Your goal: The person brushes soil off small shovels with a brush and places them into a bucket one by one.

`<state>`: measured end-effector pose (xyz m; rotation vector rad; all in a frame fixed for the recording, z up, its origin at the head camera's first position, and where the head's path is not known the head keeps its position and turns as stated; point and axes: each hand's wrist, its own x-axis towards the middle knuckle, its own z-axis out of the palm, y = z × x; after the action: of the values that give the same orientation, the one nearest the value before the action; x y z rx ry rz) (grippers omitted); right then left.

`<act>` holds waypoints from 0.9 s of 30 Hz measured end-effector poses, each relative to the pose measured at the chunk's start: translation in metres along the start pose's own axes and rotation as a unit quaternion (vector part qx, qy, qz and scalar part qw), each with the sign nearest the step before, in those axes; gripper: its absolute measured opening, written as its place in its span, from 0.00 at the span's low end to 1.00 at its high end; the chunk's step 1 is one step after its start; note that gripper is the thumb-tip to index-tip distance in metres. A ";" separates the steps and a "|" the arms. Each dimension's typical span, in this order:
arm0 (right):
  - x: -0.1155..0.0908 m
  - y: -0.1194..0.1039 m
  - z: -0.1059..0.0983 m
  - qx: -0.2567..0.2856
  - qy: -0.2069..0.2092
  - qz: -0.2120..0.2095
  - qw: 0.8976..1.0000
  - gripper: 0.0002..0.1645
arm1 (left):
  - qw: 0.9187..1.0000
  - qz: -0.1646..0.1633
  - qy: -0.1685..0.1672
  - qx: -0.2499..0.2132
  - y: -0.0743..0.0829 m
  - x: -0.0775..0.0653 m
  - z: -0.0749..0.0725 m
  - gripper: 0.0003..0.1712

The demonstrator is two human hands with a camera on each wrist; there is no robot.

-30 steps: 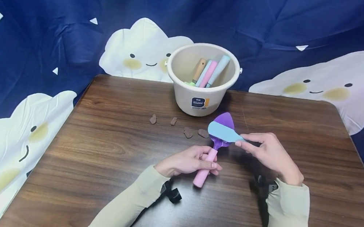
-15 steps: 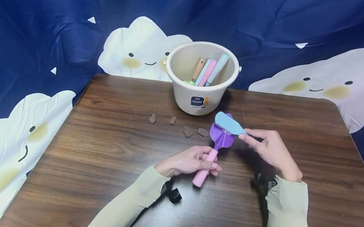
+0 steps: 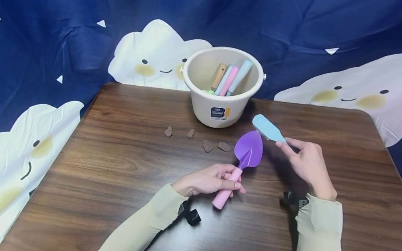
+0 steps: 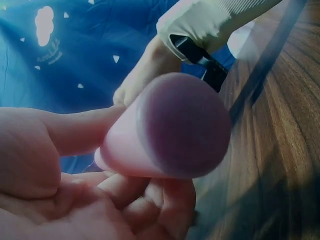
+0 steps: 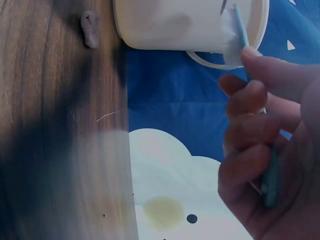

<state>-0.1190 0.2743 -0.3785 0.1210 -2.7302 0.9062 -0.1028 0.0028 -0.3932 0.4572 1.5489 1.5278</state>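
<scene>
In the head view, my left hand [image 3: 210, 179] grips the pink handle of a garden trowel [image 3: 249, 146], its purple blade facing up and pointing away. The round end of that trowel handle [image 4: 185, 125] fills the middle of the left wrist view, between thumb and fingers. My right hand [image 3: 306, 164] pinches a light blue brush [image 3: 267, 128] by its handle. The short bristles face down, close beside the tip of the trowel blade. From the right wrist, curled fingers [image 5: 247, 130] show around the thin brush handle [image 5: 271, 180].
A beige bucket [image 3: 206, 106] stands at the table's back edge, with several brown, blue and pink handles [image 3: 231, 80] leaning inside. Several small brown lumps [image 3: 207, 146] lie on the wooden table [image 3: 128, 167] left of the trowel. A blue cloud-print curtain [image 3: 280, 20] hangs behind.
My right hand has moved the brush across the trowel blade, then off past its tip, up and to the right. The blade is now uncovered; the left hand has barely shifted.
</scene>
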 end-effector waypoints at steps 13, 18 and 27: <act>-0.010 -0.036 -0.010 0.025 -0.061 -0.106 0.992 0.14 | 0.999 0.011 0.041 0.019 -0.001 0.002 -0.006 0.15; -0.014 -0.049 -0.010 -0.001 -0.104 -0.137 0.985 0.13 | 0.998 0.019 0.053 0.042 -0.001 0.002 -0.006 0.16; -0.012 -0.050 -0.010 -0.027 -0.086 -0.119 0.989 0.15 | 0.996 0.022 0.059 0.059 -0.001 0.001 -0.006 0.16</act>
<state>-0.0968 0.2397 -0.3455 0.5258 -2.8133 0.7852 -0.1075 0.0000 -0.3953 0.4773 1.7385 1.5255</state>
